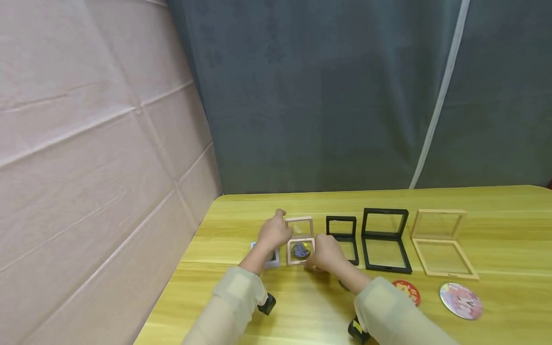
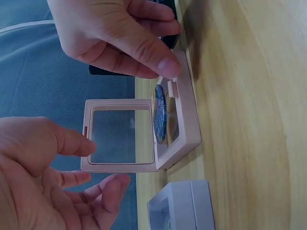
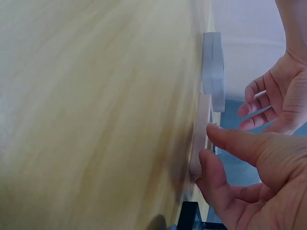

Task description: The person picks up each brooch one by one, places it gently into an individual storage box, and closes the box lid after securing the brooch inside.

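Note:
A small pink display frame [image 1: 301, 263] stands unfolded on the table, its clear-windowed lid [image 2: 117, 101] raised. In its lower half a round blue badge [image 2: 160, 115] with some yellow leans at a tilt. My right hand [image 1: 327, 252] pinches the frame's right front corner, the thumb on the rim beside a small clasp. Close to the raised lid, my left hand [image 1: 274, 233] has relaxed, spread fingers, its thumb overlapping the lid's outer edge; whether it touches cannot be told. A folded lavender frame [image 2: 180, 206] sits left of the pink one, partly hidden by my left hand in the head view.
To the right stand unfolded a small black frame [image 1: 341, 218], a larger black frame [image 1: 385, 235] and a beige frame [image 1: 446, 238]. Nearer lie a red badge [image 1: 407, 291], a pink floral badge [image 1: 461, 301] and a dark round piece [image 1: 343, 285] partly under my right forearm.

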Demonstrator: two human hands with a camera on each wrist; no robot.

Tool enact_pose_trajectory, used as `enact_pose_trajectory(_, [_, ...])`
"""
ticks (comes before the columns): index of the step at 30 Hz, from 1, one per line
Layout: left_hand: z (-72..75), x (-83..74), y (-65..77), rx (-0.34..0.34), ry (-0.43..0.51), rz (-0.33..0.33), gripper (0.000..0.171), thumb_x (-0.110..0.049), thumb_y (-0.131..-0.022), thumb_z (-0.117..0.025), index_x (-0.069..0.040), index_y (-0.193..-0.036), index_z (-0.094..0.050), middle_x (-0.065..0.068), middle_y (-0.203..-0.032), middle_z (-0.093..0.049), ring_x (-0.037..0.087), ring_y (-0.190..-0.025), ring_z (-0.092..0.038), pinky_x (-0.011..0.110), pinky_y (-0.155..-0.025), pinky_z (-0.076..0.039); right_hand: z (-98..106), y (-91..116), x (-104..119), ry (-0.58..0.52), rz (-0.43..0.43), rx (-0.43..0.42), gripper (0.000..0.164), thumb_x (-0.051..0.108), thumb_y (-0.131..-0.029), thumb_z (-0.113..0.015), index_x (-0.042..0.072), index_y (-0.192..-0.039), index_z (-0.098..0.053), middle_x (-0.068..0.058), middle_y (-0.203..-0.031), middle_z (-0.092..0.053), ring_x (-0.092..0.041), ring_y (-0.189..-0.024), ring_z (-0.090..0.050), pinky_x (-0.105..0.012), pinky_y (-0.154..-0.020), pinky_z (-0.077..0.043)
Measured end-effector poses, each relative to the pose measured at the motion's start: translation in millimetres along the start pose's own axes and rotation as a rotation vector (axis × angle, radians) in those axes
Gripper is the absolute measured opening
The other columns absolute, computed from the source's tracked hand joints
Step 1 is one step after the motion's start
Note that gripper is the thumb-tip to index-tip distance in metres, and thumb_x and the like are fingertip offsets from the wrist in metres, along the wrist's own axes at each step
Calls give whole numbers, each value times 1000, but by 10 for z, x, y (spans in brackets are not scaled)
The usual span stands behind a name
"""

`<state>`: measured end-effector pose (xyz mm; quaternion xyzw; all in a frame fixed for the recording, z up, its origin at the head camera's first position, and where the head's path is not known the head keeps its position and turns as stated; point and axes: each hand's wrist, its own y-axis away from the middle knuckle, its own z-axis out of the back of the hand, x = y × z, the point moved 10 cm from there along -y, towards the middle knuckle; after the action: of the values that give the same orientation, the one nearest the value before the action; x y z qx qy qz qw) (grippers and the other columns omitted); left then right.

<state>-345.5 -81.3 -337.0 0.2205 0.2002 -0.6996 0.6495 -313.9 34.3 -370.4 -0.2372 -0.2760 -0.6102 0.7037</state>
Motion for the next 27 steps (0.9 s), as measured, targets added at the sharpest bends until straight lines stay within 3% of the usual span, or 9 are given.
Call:
enact_pose_trajectory(5, [-53, -14, -6, 45, 49, -37, 48, -8, -83, -51, -2, -129, -40, -4, -52, -38, 6, -38, -28, 19, -35, -24, -29, 13, -13, -63, 11, -7, 31, 2, -56, -82, -6, -74, -58, -8, -56, -55, -13, -37, -53, -22, -38, -44])
enact_pose_trajectory(11, [-53, -52, -12, 51, 90, -69, 43, -10, -84, -54, 3, -123, -44, -3, -54, -40, 7, -39, -31, 19, -37, -27, -13, 11, -24, -71, 20, -25, 31, 3, -57, -82, -6, -74, -58, -8, -55, -55, -11, -34, -52, -22, -37, -44])
enact_pose_trajectory(18, [-41, -49, 0, 67, 115, -48, 34, -17, -86, -58, 3, -112, -50, 2, -59, -47, 9, -43, -37, 19, -39, -31, -10, 3, -32, -61, -2, -15, 32, 5, -58, -82, -5, -75, -57, -10, -59, -56, -12, -36, -53, -22, -38, -44])
enact_pose_trajectory(24, [4, -15, 17, 34, 88, -7, 32, -31, -87, -58, -1, -96, -57, 8, -82, -57, 13, -55, -43, 23, -47, -36, -20, 16, -38, -68, 2, -20, 29, 4, -59, -81, -3, -70, -55, -8, -53, -54, -12, -35, -53, -22, -37, -43])
enact_pose_trajectory(27, [11, -5, 33, 33, 92, 5, 31, -34, -86, -58, -3, -85, -57, 6, -74, -55, 12, -51, -41, 23, -45, -35, -25, 24, -39, -60, 2, -20, 29, 4, -60, -81, -3, -69, -54, -7, -53, -54, -12, -35, -53, -21, -37, -43])
